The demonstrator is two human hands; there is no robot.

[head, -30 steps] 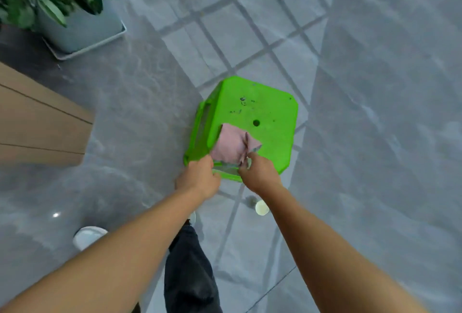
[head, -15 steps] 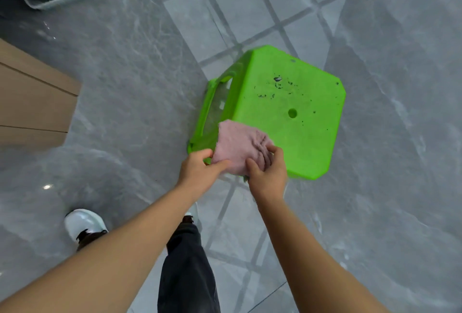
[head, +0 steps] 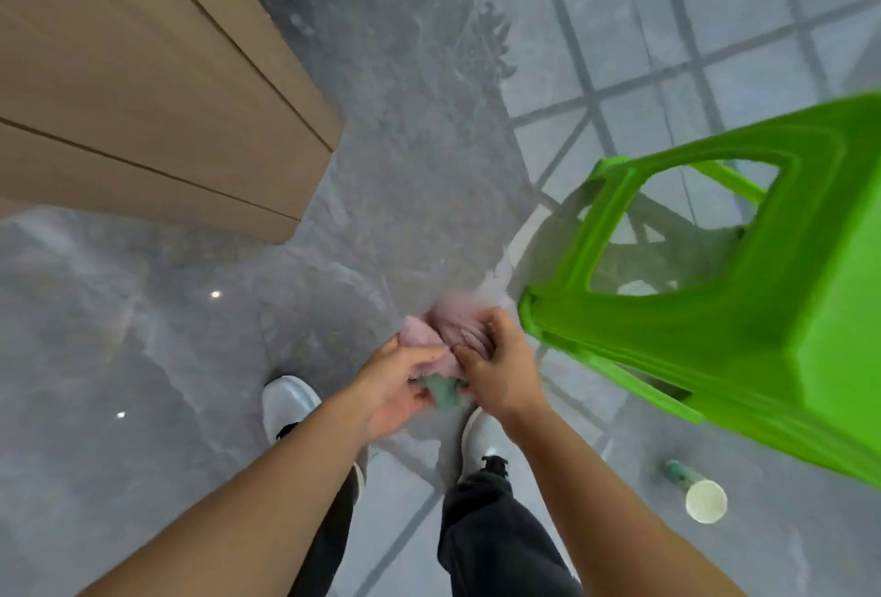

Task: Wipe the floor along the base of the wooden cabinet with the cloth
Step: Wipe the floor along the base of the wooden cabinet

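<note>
Seen from above, a person's two bare hands meet in front of their legs. The left hand point(head: 398, 386) and right hand point(head: 498, 367) both grip a bunched pink cloth point(head: 445, 334) — its upper edge is blurred, and a greenish patch below it may be its underside. It is held above the grey floor point(head: 143, 358), beside a green plastic stool point(head: 743, 310). The wooden cabinet point(head: 143, 86) stands upper left — well apart from the cloth.

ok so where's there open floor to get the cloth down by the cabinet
Bare grey floor lies left of the white shoes, below the wooden cabinet. Another free strip runs between the cabinet's corner and the green stool. It is crowded at the feet and around the small bottle under the stool.
</note>
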